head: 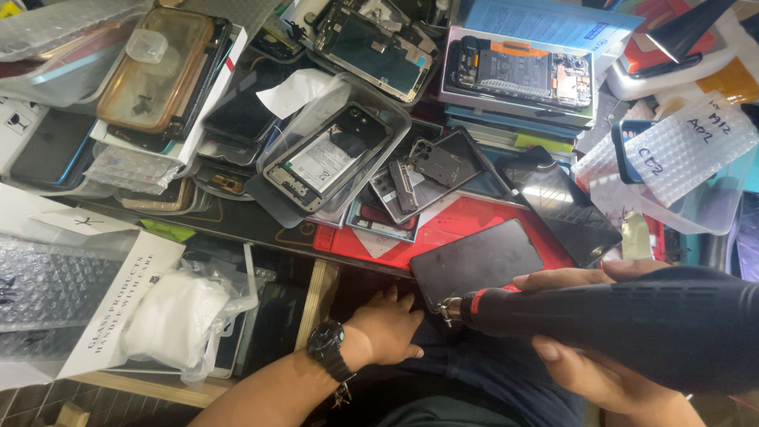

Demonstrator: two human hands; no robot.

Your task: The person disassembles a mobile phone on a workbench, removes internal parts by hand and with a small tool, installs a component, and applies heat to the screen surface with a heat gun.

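My right hand grips a thick black power tool with a red ring and a metal tip that points left. The tip sits just below a black phone lying on a red mat at the bench's front edge. My left hand, with a black wristwatch on the wrist, rests below the bench edge next to the tool's tip; its fingers are curled downward, and whether they hold anything is hidden.
The bench is piled with opened phones, screens, clear plastic trays and boxes. A bubble-wrap bag lies at the right. A white carton and a plastic bag sit at the left front.
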